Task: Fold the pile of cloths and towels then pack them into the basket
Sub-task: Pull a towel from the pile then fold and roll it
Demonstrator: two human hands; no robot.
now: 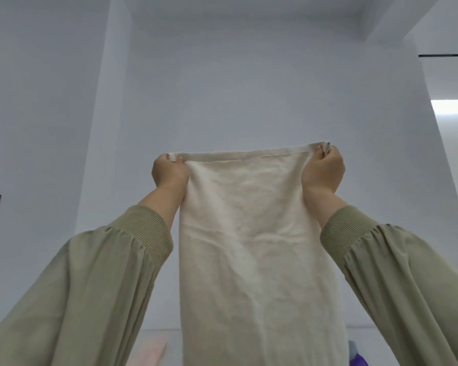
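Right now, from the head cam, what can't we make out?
Head view only:
- Basket: nowhere in frame.
- Cream towel, pinched at its top corners by left hand and right hand: lower end cut off by the bottom edge.
- Pile: hidden behind towel and sleeves; only a pink cloth and a purple item peek out, cropped by the bottom edge, unidentifiable.

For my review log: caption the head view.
The left hand and right hand pinch the top corners of a cream cloth towel hanging before a white wall.
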